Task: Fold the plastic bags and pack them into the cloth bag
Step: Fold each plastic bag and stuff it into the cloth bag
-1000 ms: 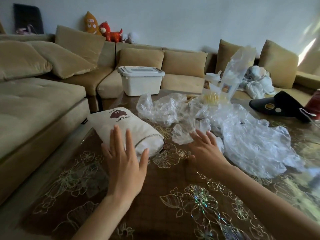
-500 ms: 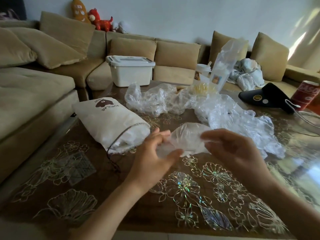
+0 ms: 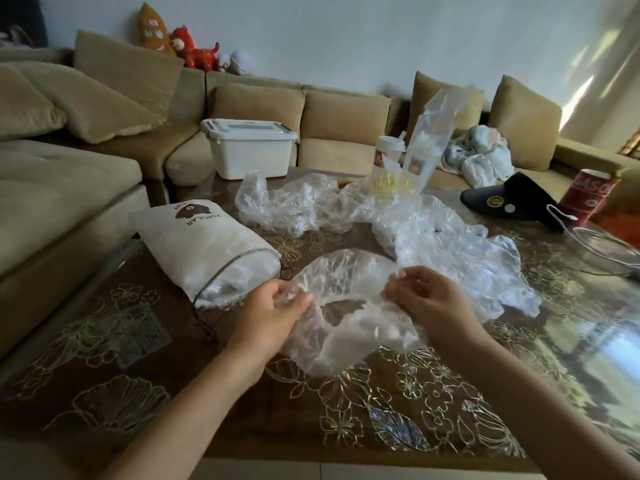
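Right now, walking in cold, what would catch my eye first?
The left hand and right hand pinch a crumpled clear plastic bag at the near middle of the table. Left of it lies a cloth bag, plastic showing in its open mouth; behind, a heap of loose bags sprawls.

Tan sofa (image 3: 332, 123) lines a sunlit white wall (image 3: 346, 36).
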